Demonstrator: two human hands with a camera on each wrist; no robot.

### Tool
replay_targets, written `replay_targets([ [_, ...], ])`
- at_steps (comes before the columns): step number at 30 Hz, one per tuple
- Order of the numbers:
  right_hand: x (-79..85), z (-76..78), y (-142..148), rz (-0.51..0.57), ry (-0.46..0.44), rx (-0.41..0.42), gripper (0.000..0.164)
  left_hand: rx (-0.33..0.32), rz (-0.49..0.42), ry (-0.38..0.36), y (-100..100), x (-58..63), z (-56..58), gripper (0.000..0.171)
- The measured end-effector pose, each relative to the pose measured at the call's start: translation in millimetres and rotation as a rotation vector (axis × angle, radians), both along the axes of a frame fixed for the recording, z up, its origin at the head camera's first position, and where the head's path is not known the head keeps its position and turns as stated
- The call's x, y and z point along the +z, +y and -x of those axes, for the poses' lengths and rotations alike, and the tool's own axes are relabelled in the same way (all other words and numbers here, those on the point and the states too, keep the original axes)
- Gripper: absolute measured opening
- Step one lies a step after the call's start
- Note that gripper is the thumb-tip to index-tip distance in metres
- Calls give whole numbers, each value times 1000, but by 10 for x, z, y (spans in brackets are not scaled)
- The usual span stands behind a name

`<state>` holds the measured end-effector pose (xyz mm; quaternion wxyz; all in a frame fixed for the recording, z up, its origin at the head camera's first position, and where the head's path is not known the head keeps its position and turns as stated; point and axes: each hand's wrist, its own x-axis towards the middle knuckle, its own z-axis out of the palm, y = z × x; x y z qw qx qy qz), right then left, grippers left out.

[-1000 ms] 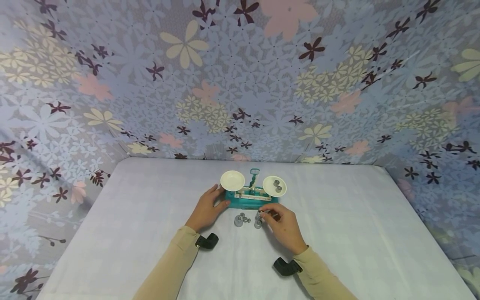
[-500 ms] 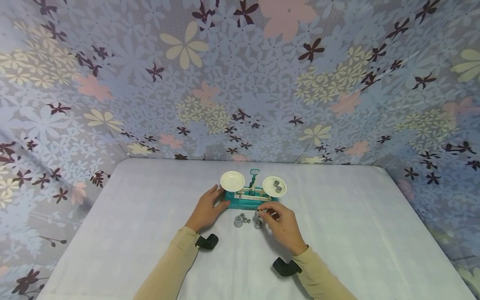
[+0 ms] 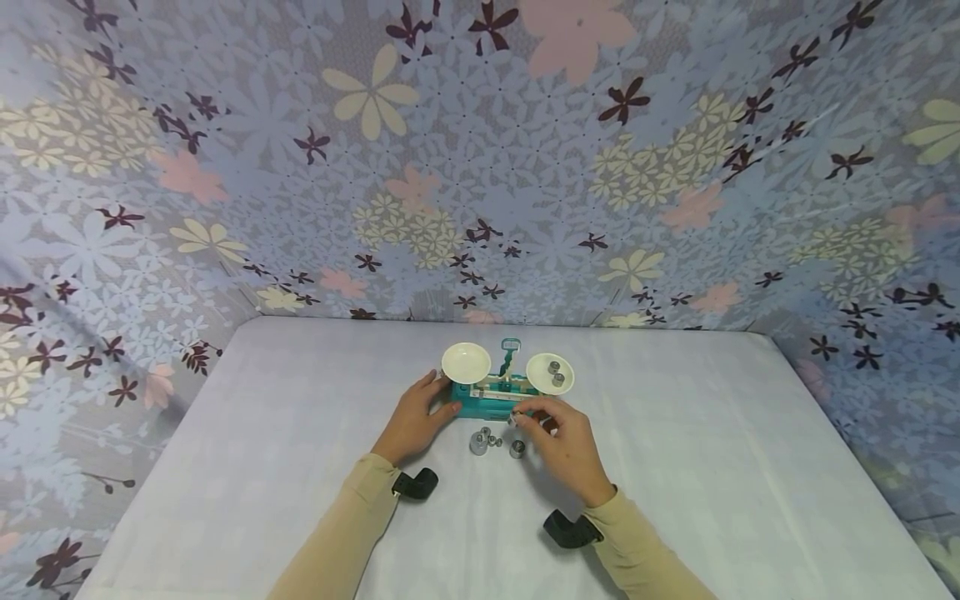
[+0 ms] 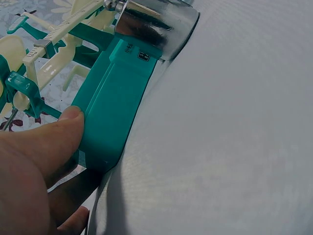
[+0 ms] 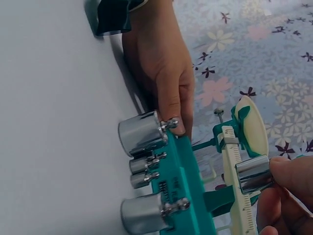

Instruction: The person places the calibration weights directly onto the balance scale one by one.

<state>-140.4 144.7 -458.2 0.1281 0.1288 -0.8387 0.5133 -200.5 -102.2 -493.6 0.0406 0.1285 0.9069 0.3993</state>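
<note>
A green balance scale with two cream pans stands mid-table. My left hand grips the left end of its base, the thumb lying on the green housing in the left wrist view. Between thumb and fingers, my right hand pinches a shiny cylindrical weight, raised off the cloth in front of the scale's right part. Two small weights sit in the right pan. The left pan holds nothing. One knobbed weight stands on the cloth just below my right hand.
A cluster of several knobbed weights, one large and the others small, stands in front of the base, left of the single weight. White cloth covers the table. A flowered curtain rises behind and at both sides.
My right hand has lifted the weight from its spot behind the single weight and shifted it slightly up and left. The left hand and the scale have stayed in place.
</note>
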Motion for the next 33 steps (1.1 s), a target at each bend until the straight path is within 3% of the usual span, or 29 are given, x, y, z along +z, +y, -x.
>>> replay_targets([
  [18,129,24,-24,19,64,-27,12,-11,-4,22,-9,-4,-2,59],
  [27,492,-105,-119,17,107,-48,11,-11,-2,20,-9,-18,8,60],
  [33,553,-108,-117,20,143,-63,12,-12,1,24,-7,-25,12,59],
])
